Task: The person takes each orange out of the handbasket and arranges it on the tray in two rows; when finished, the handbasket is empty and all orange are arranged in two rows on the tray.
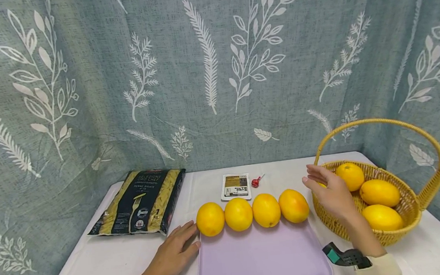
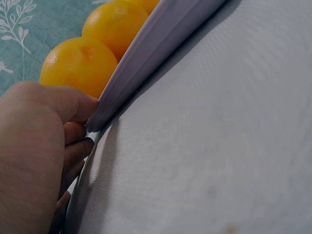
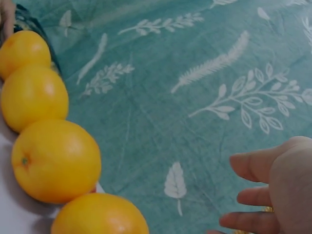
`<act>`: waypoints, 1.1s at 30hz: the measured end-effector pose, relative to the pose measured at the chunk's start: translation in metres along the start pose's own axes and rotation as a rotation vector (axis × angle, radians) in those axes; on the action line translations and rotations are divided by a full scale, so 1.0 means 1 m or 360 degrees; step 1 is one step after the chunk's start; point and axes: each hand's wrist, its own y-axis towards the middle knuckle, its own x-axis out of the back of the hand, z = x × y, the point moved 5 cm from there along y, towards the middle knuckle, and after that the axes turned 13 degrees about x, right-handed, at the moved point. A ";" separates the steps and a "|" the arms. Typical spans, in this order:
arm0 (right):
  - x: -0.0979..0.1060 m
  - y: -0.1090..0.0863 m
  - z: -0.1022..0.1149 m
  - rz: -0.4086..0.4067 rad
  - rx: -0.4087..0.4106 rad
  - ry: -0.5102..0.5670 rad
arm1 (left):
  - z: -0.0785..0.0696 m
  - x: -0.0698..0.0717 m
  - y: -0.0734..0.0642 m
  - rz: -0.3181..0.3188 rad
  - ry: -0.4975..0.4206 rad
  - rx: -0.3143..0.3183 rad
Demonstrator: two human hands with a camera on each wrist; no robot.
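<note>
Several oranges [image 1: 238,214] sit in a row along the far edge of a lilac tray [image 1: 262,260]. At the tray's left edge is my left hand [image 1: 175,253], its fingertips close to the leftmost orange [image 2: 78,66] and its thumb touching the tray's rim. My right hand [image 1: 332,191] is over the near-left rim of a wicker basket [image 1: 329,224], fingers extended and nothing in its grasp. More oranges [image 1: 380,193] lie inside the basket, one partly hidden behind that hand. The right wrist view shows my right hand [image 3: 287,185] apart from the row of oranges [image 3: 56,161].
A bag of penne pasta [image 1: 143,201] lies at the back left. Behind the row are a small flat packet [image 1: 236,186] and a red lollipop [image 1: 255,182]. The basket's tall handle [image 1: 383,121] arches over it. A patterned curtain [image 1: 214,68] encloses the white table [image 1: 110,269].
</note>
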 end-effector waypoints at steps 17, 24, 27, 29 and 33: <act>0.020 -0.002 -0.020 -0.0280 -0.0046 -0.0052 | -0.001 0.001 -0.001 -0.0008 0.0005 -0.0031; 0.030 -0.005 -0.033 -0.0386 -0.0166 -0.0117 | -0.002 0.001 -0.001 -0.0005 0.0004 -0.0036; 0.034 -0.006 -0.039 -0.0411 -0.0255 -0.0152 | -0.002 0.001 -0.001 0.0001 0.0003 -0.0035; 0.035 -0.006 -0.043 -0.0422 -0.0310 -0.0149 | -0.002 0.001 -0.001 0.0003 0.0007 -0.0033; 0.036 -0.007 -0.048 -0.0411 -0.0385 -0.0164 | -0.002 0.001 0.000 0.0004 0.0004 -0.0027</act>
